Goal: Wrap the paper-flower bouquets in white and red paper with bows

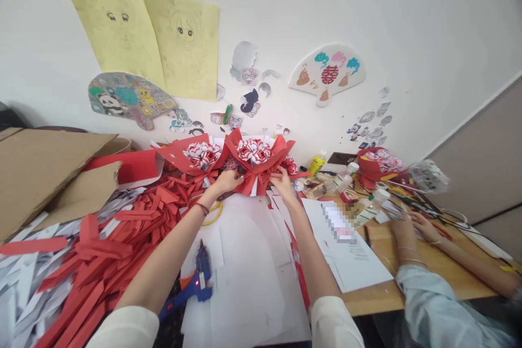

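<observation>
A bouquet of red-and-white paper flowers (254, 151) in red wrapping paper stands upright before me against the wall. My left hand (229, 180) grips the lower left side of its wrapping, the fingertips partly hidden by the paper. On the other side, my right hand (281, 179) has thumb and fingers closed on the wrapping's lower right edge. A second red-wrapped bouquet (202, 155) leans close by on the left. White sheets (248, 261) cover the table between my forearms. A blue glue gun (203, 274) with a lit red light lies beside my left forearm.
Red folded paper strips (110, 250) and white strips (24, 288) pile up at left, near cardboard (53, 168). At right are a printed sheet (350, 261), bottles (345, 176) and another bouquet (379, 163). A co-worker's hands (411, 228) work at the far right.
</observation>
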`<state>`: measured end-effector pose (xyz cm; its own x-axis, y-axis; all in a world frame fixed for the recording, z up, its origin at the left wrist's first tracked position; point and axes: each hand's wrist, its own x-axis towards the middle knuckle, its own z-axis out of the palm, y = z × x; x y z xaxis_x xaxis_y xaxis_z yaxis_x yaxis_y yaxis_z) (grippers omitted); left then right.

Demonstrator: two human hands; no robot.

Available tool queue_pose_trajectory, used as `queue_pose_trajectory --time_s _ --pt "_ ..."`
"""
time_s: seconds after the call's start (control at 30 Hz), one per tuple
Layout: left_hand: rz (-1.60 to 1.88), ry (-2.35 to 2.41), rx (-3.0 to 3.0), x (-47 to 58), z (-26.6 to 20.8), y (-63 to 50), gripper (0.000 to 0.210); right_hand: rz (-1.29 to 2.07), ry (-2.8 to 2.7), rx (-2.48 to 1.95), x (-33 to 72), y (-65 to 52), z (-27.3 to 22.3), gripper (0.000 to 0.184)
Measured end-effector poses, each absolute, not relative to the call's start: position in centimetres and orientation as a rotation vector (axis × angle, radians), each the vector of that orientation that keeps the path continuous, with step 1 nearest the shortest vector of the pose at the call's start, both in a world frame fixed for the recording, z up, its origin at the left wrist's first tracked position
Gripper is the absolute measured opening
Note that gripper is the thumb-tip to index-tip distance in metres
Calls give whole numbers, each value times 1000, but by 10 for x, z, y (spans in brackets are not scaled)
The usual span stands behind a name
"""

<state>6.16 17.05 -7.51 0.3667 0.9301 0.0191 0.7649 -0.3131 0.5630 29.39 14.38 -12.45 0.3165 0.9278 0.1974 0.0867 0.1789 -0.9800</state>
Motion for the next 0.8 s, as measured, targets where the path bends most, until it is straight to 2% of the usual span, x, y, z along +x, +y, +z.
queue_pose_trajectory --time_s 0.13,0.23,0.33,0.4,0.47,0.57,0.67,0.8 --pt "554 1373 2297 31 -23 110 27 743 -1174 -1198 296 73 -81 49" --pt "739 1387 2349 15 -10 30 30 662 -1332 -1192 276 12 -72 30" --pt "1139 1741 2430 3 -40 -56 30 758 -1388 -1344 242 -40 -92 23" --pt "1083 1785 2529 -9 -77 -100 29 852 -1437 -1422 220 -69 -116 18" --pt "1058 1748 2556 -25 -116 -129 27 872 -1388 -1477 202 -95 -141 21" --pt "1067 1776 2573 -47 -156 -151 30 934 -1271 -1495 189 -129 -170 41" --pt "1082 1764 2592 -51 -170 -160 42 999 -1114 -1478 196 -152 -185 47" --pt "1149 1665 2631 -34 -166 -160 42 753 -916 -1595 234 -163 -192 46"
